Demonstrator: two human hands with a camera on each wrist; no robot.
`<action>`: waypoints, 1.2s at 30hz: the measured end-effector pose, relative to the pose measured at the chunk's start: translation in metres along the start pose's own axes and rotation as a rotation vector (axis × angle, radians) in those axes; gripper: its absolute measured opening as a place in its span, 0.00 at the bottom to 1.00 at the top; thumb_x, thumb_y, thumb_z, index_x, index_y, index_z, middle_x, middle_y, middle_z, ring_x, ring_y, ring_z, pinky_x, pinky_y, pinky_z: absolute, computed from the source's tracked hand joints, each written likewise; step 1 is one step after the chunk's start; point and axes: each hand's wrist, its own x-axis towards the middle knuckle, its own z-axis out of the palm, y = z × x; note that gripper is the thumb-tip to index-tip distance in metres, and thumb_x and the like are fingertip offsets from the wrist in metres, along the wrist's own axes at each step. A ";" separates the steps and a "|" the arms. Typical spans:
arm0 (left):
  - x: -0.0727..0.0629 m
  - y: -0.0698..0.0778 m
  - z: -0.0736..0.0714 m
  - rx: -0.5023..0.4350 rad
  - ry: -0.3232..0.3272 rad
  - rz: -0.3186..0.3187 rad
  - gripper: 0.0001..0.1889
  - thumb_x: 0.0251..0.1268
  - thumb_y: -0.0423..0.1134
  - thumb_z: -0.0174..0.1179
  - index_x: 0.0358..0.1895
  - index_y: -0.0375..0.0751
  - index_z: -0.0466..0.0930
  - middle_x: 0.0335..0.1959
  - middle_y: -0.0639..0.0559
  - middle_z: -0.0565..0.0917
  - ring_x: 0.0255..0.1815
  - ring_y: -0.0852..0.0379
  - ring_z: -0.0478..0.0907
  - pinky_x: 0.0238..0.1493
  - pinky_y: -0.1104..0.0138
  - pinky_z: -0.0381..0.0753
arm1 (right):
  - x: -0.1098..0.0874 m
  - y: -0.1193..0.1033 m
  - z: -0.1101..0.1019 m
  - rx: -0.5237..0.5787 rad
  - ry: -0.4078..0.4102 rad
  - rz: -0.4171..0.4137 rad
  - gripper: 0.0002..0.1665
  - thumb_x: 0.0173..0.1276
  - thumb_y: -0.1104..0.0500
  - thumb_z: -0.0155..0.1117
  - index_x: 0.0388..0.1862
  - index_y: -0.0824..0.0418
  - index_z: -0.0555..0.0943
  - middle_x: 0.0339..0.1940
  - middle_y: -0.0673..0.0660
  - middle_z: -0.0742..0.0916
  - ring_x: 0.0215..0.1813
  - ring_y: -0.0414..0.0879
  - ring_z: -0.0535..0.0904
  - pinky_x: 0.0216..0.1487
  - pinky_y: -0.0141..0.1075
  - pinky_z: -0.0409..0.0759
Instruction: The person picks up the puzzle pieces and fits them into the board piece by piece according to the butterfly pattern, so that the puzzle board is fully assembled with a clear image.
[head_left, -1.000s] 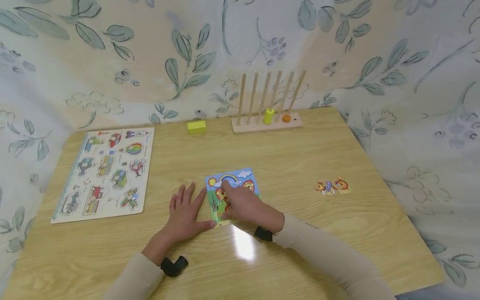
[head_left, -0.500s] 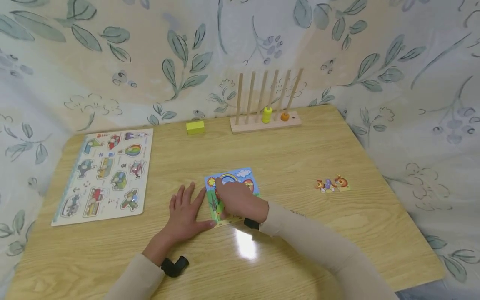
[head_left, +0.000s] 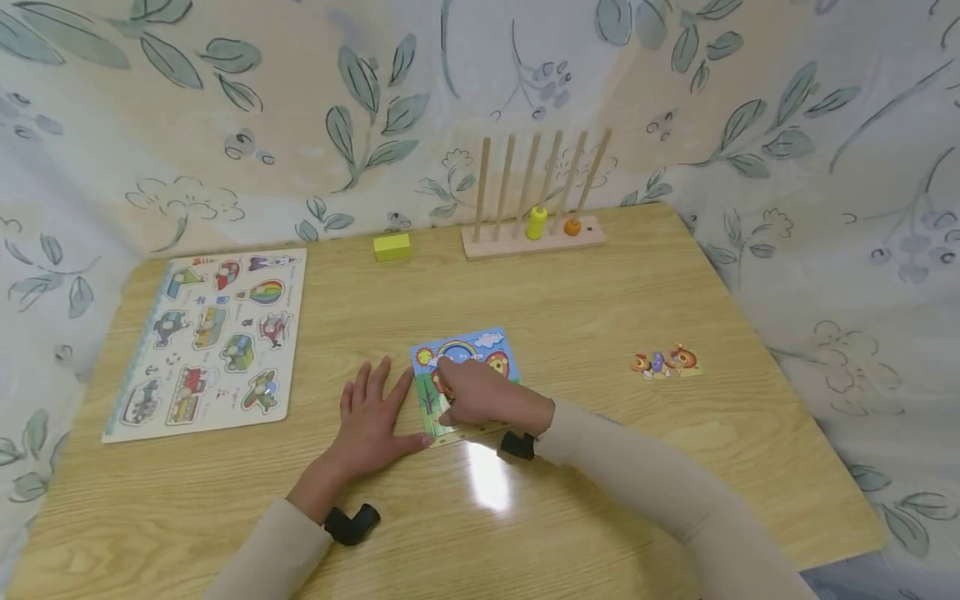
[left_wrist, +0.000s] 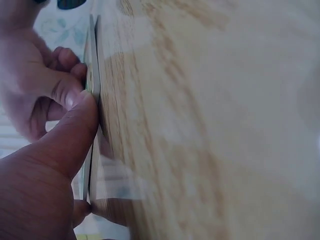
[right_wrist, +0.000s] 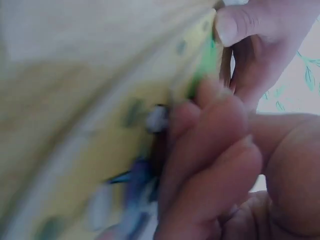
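Observation:
A square picture puzzle [head_left: 491,340], with a rainbow, sun and cartoon animals, lies in the middle of the table. My left hand [head_left: 367,429] rests flat at its left side, fingers spread; the thumb touches the lower left corner, also seen in the left wrist view. My right hand [head_left: 483,390] is over the puzzle, index finger and thumb apart on the picture. In the right wrist view its other fingers [right_wrist: 207,155] are curled above the surface. The palm side is hidden, so I cannot tell whether a piece is pinched. Loose puzzle pieces [head_left: 683,357] lie to the right.
A white knob-puzzle board [head_left: 225,396] with vehicle pictures lies at the left. A yellow block [head_left: 392,247] is at the back. A wooden peg stand [head_left: 498,247] with yellow and orange beads stands by the patterned wall. Light reflects on the table [head_left: 585,317].
My right hand has moved left across the puzzle, then slightly back to the right, its index finger staying on the upper left area. My left hand keeps its place.

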 end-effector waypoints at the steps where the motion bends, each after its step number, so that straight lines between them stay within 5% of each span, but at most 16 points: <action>1: 0.000 0.000 -0.001 0.000 0.003 0.000 0.51 0.50 0.60 0.68 0.75 0.41 0.54 0.76 0.32 0.45 0.76 0.30 0.33 0.68 0.34 0.35 | -0.001 0.003 0.000 0.037 0.001 -0.005 0.23 0.58 0.49 0.73 0.41 0.56 0.70 0.23 0.48 0.78 0.26 0.41 0.73 0.27 0.32 0.71; 5: 0.001 0.002 -0.001 0.004 0.001 -0.005 0.51 0.50 0.60 0.68 0.75 0.41 0.55 0.76 0.32 0.45 0.76 0.30 0.34 0.68 0.34 0.35 | -0.003 0.012 0.003 0.125 0.020 -0.022 0.14 0.65 0.52 0.66 0.30 0.55 0.70 0.17 0.47 0.79 0.21 0.39 0.74 0.26 0.30 0.69; 11: 0.000 0.002 0.001 -0.011 0.007 0.003 0.51 0.50 0.60 0.68 0.74 0.41 0.56 0.76 0.31 0.46 0.76 0.29 0.35 0.67 0.33 0.36 | -0.004 0.018 0.008 0.195 0.086 -0.010 0.16 0.58 0.54 0.71 0.23 0.55 0.72 0.13 0.45 0.78 0.20 0.36 0.75 0.28 0.29 0.69; 20: 0.001 -0.001 0.002 0.003 -0.001 -0.010 0.52 0.49 0.62 0.67 0.75 0.42 0.56 0.76 0.33 0.45 0.76 0.30 0.33 0.68 0.34 0.35 | -0.011 0.021 0.005 0.335 0.036 -0.037 0.16 0.55 0.60 0.72 0.34 0.61 0.72 0.11 0.48 0.80 0.15 0.39 0.77 0.24 0.29 0.69; 27: 0.002 0.000 0.003 0.001 -0.011 -0.017 0.52 0.49 0.63 0.67 0.75 0.43 0.55 0.77 0.34 0.44 0.76 0.31 0.32 0.68 0.34 0.34 | -0.016 0.031 0.012 0.213 0.079 -0.178 0.21 0.61 0.55 0.67 0.54 0.53 0.76 0.14 0.43 0.79 0.18 0.33 0.72 0.22 0.28 0.69; 36: 0.001 0.001 0.001 -0.001 0.006 -0.011 0.52 0.49 0.62 0.68 0.75 0.42 0.56 0.76 0.33 0.45 0.76 0.30 0.33 0.68 0.34 0.35 | -0.021 0.033 0.017 0.168 0.196 -0.294 0.14 0.62 0.55 0.67 0.47 0.55 0.86 0.19 0.43 0.83 0.21 0.30 0.70 0.26 0.24 0.71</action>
